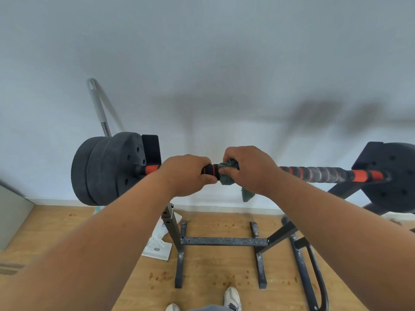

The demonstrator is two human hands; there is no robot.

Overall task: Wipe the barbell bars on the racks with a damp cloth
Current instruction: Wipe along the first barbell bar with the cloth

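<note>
From where I stand, nothing can be read: the white packet (pixel 160 242) on the floor (pixel 213 295) carries a small red and blue mark, too blurred to make out.

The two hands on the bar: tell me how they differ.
The left hand grips the bar bare, on its black foam part; the right hand grips it through the green cloth, whose end hangs below. The left hand is nearer the left plates; the right hand is about midway along the bar. Both wrap over the bar from above, side by side.
</note>
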